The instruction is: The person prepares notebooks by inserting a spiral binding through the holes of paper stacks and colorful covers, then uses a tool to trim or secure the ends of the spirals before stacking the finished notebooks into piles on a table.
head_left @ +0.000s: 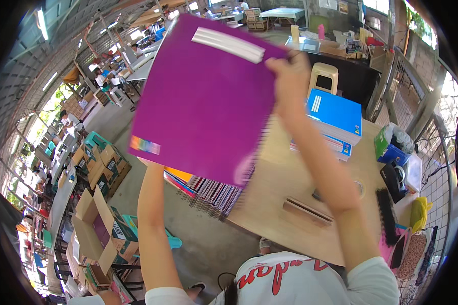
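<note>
I hold a purple spiral notebook (203,99) up in the air in front of me. My right hand (290,81) grips its top right corner, near a white label strip. My left hand is hidden behind the notebook's lower left part; only the left forearm (155,223) shows, rising to it. Below the notebook, a row of spiral-bound notebooks (213,193) lies at the left edge of the wooden table (290,193).
A stack of blue notebooks (336,119) sits on the table's far side. A black binding comb (387,216), a green and blue box (392,145) and a wooden strip (308,211) lie to the right. Open cardboard boxes (102,223) stand on the floor at left. A plastic stool (323,76) stands beyond the table.
</note>
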Action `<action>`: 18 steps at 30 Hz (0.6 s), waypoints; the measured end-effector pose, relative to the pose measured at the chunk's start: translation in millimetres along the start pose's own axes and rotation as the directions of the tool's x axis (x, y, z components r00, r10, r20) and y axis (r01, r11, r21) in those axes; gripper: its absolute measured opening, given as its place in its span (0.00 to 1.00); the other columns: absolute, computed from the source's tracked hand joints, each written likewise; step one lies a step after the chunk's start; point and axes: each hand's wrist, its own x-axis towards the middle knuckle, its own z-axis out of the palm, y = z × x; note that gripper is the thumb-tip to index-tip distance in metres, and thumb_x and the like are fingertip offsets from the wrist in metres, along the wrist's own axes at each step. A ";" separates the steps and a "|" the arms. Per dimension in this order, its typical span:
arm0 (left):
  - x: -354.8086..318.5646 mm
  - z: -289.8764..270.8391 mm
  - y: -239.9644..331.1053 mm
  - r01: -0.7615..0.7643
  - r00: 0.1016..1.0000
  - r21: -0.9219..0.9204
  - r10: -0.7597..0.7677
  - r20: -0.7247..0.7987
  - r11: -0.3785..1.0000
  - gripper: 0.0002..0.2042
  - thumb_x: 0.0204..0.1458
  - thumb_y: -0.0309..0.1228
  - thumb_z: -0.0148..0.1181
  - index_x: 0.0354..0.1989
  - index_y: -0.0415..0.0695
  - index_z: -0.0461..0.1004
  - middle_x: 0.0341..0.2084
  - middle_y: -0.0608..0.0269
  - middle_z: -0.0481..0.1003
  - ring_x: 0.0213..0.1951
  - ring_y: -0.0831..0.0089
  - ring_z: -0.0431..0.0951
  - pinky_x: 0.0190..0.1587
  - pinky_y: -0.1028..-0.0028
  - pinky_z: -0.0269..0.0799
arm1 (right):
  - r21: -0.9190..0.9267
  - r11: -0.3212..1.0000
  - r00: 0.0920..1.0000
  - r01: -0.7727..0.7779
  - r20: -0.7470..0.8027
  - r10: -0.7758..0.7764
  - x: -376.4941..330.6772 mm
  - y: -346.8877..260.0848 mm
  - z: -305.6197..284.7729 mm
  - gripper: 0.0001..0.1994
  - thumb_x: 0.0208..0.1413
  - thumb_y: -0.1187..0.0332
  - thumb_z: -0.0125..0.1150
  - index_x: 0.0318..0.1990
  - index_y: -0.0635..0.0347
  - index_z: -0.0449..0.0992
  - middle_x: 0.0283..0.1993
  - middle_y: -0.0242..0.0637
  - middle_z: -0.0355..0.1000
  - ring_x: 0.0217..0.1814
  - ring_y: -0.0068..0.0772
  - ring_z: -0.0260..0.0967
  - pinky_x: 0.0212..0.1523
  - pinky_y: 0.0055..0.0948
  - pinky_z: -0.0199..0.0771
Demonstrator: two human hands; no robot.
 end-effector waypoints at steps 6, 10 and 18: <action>-28.4 -9.6 60.8 0.469 0.879 -0.837 -0.052 0.474 0.281 0.30 0.66 0.50 0.49 0.67 0.39 0.65 0.56 0.57 0.75 0.53 0.64 0.78 0.55 0.63 0.74 | -0.864 0.489 0.984 -0.120 -0.169 -0.057 -49.5 196.2 -19.1 0.19 0.50 0.72 0.60 0.50 0.67 0.69 0.51 0.57 0.70 0.55 0.53 0.67 0.57 0.44 0.68; -98.2 -33.2 67.8 0.041 0.999 -0.460 -0.030 0.031 0.887 0.28 0.64 0.46 0.55 0.66 0.39 0.67 0.58 0.58 0.74 0.52 0.72 0.76 0.54 0.72 0.72 | -0.645 0.734 0.974 -0.212 -0.080 0.211 -66.4 210.1 0.5 0.18 0.50 0.70 0.61 0.50 0.64 0.71 0.50 0.51 0.71 0.57 0.51 0.66 0.57 0.45 0.67; -76.3 -0.1 72.2 0.210 0.953 -0.528 -0.293 -0.077 0.823 0.17 0.62 0.34 0.59 0.54 0.34 0.78 0.40 0.61 0.80 0.39 0.78 0.76 0.43 0.78 0.71 | -0.690 0.644 0.937 -0.330 -0.155 0.314 -52.1 208.7 15.9 0.15 0.52 0.57 0.61 0.43 0.56 0.78 0.49 0.45 0.73 0.56 0.47 0.67 0.54 0.44 0.70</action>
